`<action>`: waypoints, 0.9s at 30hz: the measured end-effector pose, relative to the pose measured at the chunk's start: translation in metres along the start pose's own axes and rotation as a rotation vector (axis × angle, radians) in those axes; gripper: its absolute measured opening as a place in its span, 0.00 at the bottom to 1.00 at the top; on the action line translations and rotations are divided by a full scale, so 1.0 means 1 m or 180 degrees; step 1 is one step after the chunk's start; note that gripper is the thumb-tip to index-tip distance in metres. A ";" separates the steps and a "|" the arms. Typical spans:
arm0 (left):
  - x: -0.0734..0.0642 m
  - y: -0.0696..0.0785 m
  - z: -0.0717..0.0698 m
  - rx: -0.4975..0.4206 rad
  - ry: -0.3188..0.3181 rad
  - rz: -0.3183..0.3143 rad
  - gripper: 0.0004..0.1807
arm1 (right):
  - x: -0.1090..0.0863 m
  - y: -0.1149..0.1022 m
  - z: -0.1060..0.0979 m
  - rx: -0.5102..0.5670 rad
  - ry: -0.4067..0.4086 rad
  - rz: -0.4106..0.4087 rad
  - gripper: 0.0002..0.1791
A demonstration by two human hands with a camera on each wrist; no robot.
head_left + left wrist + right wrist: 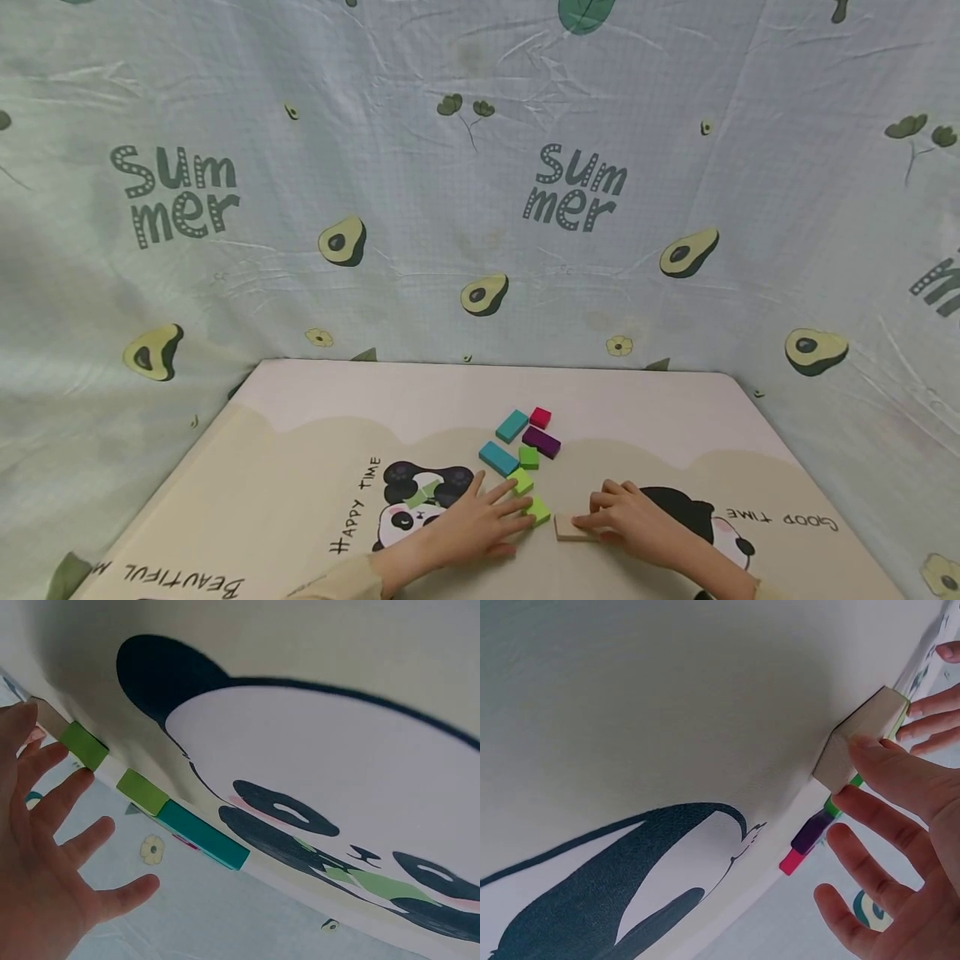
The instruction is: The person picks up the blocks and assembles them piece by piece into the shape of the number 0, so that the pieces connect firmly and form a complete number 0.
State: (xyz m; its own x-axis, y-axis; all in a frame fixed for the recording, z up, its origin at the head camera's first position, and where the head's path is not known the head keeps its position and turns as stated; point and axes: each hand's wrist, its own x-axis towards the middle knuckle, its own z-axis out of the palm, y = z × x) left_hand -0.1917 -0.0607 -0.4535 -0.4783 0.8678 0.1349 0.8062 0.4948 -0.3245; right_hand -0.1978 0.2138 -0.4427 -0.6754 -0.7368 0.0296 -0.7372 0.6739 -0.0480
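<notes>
My left hand (476,525) is spread with straight fingers, its fingertips at a green block (538,512). The left wrist view shows that green block (84,746) beside the fingertips. With thumb and index finger, my right hand (637,525) pinches a plain wooden block (572,530) lying flat just right of the green one. In the right wrist view the thumb covers part of the wooden block (874,720), and the other fingers are loosely bent. Beyond the left fingers lie a yellow-green block (520,481) and another green block (528,457).
Farther back lie a blue block (498,458), a teal block (512,426), a purple block (542,442) and a red block (540,417). The table (337,400) has printed pandas and lettering. An avocado-patterned curtain (420,183) hangs behind it.
</notes>
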 end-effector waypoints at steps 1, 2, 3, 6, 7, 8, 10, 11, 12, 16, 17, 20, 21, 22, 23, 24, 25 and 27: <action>0.000 0.000 0.000 -0.0001 0.0005 0.0001 0.24 | 0.000 0.000 0.000 -0.0005 0.0009 -0.0002 0.18; 0.001 0.001 -0.001 -0.0012 0.0012 0.0000 0.23 | 0.000 0.000 0.000 -0.0010 0.0019 -0.0009 0.18; 0.001 0.001 -0.001 -0.0018 0.0020 0.0000 0.23 | 0.000 0.000 0.000 -0.0014 0.0028 -0.0014 0.18; 0.002 0.003 -0.002 -0.0044 0.0043 0.0000 0.23 | 0.000 0.000 -0.001 -0.0017 0.0043 -0.0014 0.19; 0.002 0.003 -0.003 -0.0055 0.0043 -0.0002 0.23 | 0.000 0.000 -0.001 -0.0015 0.0046 -0.0015 0.18; 0.003 0.003 -0.003 -0.0068 0.0042 -0.0005 0.23 | 0.000 -0.001 -0.001 -0.0012 0.0049 -0.0013 0.18; 0.003 0.004 -0.003 -0.0088 0.0043 -0.0005 0.23 | 0.000 -0.001 -0.001 -0.0005 0.0048 -0.0006 0.18; 0.003 0.004 -0.003 -0.0103 0.0040 -0.0006 0.23 | 0.000 -0.001 -0.001 -0.0003 0.0045 -0.0004 0.18; 0.004 0.004 -0.003 -0.0119 0.0038 -0.0005 0.23 | 0.000 -0.001 -0.001 -0.0002 0.0044 -0.0001 0.18; 0.004 0.004 -0.003 -0.0189 0.0020 -0.0002 0.22 | 0.001 -0.001 -0.002 0.0011 0.0023 0.0020 0.18; 0.004 0.005 -0.003 -0.0212 0.0008 -0.0003 0.22 | 0.001 -0.002 -0.002 0.0014 0.0017 0.0028 0.18; 0.004 0.004 -0.004 -0.0254 -0.0037 -0.0009 0.22 | 0.001 -0.003 -0.003 0.0028 -0.0001 0.0054 0.18; 0.005 0.004 -0.004 -0.0260 -0.0052 -0.0014 0.22 | 0.001 -0.003 -0.003 0.0039 -0.0012 0.0067 0.18; 0.005 0.004 -0.004 -0.0258 -0.0065 -0.0018 0.22 | 0.002 -0.003 -0.003 0.0036 -0.0024 0.0079 0.18; 0.005 0.004 -0.004 -0.0254 -0.0076 -0.0020 0.22 | 0.002 -0.003 -0.004 0.0038 -0.0039 0.0092 0.18; 0.005 0.004 -0.004 -0.0247 -0.0083 -0.0023 0.22 | 0.002 -0.003 -0.004 0.0036 -0.0052 0.0102 0.18; 0.005 0.005 -0.004 -0.0237 -0.0082 -0.0025 0.23 | 0.002 -0.003 -0.004 0.0030 -0.0066 0.0112 0.18; 0.005 0.005 -0.003 -0.0216 -0.0068 -0.0023 0.23 | 0.003 -0.003 -0.004 0.0016 -0.0086 0.0122 0.18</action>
State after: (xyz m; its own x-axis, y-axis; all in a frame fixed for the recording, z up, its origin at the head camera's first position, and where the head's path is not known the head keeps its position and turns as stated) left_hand -0.1887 -0.0532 -0.4513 -0.4908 0.8634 0.1166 0.8241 0.5035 -0.2594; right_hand -0.1975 0.2096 -0.4386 -0.7025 -0.7117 0.0006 -0.7107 0.7014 -0.0537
